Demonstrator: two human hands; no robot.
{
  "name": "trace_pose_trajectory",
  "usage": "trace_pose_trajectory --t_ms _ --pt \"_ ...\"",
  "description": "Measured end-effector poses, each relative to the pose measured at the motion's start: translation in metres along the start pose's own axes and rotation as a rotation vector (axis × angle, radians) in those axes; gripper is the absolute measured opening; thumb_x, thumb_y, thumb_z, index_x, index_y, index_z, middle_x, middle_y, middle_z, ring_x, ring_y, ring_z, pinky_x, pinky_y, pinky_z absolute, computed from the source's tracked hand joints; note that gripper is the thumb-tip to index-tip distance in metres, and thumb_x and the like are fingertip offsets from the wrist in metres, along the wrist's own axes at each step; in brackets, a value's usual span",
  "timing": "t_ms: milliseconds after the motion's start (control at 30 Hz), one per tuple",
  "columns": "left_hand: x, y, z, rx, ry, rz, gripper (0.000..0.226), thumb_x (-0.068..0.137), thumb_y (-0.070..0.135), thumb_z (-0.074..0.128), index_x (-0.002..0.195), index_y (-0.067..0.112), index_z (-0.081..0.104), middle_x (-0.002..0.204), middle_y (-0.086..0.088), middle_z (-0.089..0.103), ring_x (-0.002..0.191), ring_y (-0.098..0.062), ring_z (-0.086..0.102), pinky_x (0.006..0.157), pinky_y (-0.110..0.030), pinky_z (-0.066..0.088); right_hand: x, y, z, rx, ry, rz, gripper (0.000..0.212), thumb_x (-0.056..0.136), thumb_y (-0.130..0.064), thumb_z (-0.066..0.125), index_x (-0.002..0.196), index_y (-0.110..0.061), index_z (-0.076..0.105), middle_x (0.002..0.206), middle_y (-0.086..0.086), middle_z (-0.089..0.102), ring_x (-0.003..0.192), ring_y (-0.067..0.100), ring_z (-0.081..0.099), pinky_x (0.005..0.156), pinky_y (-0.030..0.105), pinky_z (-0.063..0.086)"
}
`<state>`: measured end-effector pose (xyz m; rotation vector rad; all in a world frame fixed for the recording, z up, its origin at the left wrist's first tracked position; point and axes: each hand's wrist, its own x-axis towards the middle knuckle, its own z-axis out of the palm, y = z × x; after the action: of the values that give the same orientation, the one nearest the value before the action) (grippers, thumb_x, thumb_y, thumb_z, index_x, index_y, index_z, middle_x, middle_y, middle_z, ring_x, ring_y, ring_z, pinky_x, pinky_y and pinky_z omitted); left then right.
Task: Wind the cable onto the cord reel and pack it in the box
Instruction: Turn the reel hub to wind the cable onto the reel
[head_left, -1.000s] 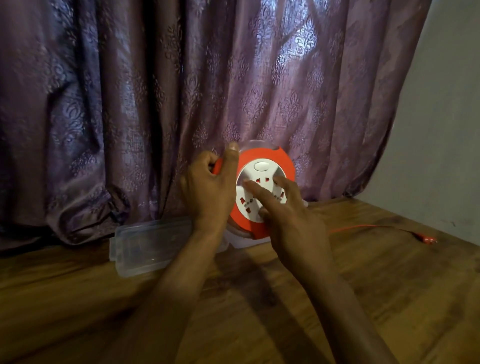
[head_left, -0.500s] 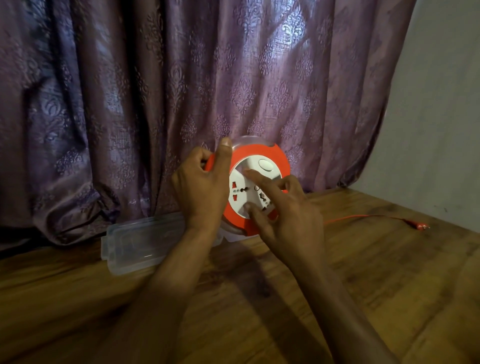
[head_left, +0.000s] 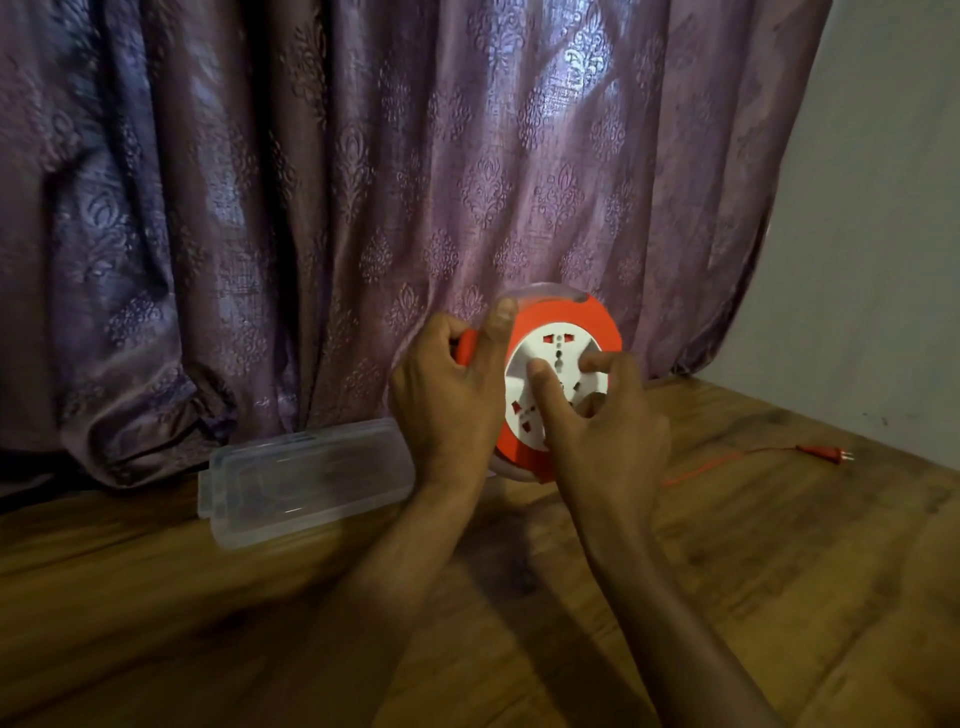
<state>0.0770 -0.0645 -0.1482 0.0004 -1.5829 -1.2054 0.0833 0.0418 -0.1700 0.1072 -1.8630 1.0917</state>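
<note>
The reel is standing on edge on the floor, against the curtain, its white socket face turned toward the camera and tilted slightly up, so its axle is running roughly from camera to curtain. The left hand is gripping the reel's left rim, fingers curled behind an orange handle, thumb lying straight up along the front edge. The right hand is pressing on the socket face, thumb and forefinger spread apart, the other fingers curled below. The cable is trailing right along the floor, its long line ending at the plug, prongs pointing right. A clear box is lying flat just left of the reel, long side running left to right.
</note>
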Motion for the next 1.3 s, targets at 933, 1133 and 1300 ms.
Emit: trace_pose_trajectory --t_ms 933,1133,1300 --pt "0.009 -0.002 -0.004 0.03 0.037 0.025 0.058 0.082 0.068 0.049 0.065 0.012 0.051 0.056 0.002 0.048 0.061 -0.024 0.051 0.062 -0.038 0.042 0.001 -0.002 -0.002 -0.13 -0.063 -0.172 0.055 0.074 -0.07 0.059 0.121 -0.041 0.054 0.07 -0.008 0.066 0.071 0.019 0.066 0.06 0.028 0.043" --pt "0.0 0.0 0.0 0.042 0.01 0.101 0.059 0.082 0.067 0.049 0.067 0.01 0.052 0.059 -0.003 0.053 0.059 -0.019 0.048 0.059 -0.028 0.03 0.002 0.001 0.002 0.072 -0.031 0.12 0.051 0.068 -0.074 0.054 0.096 -0.031 0.053 0.065 -0.016 0.055 0.073 0.01 0.062 0.06 0.025 0.041" --pt "0.008 -0.005 -0.005 0.023 0.027 0.073 0.06 0.083 0.067 0.047 0.069 0.009 0.053 0.06 -0.001 0.053 0.062 -0.024 0.052 0.061 -0.035 0.039 -0.002 -0.001 -0.002 0.081 -0.049 -0.125 0.029 0.088 -0.043 0.062 0.108 -0.027 0.05 0.073 -0.01 0.063 0.068 0.01 0.061 0.06 0.033 0.046"
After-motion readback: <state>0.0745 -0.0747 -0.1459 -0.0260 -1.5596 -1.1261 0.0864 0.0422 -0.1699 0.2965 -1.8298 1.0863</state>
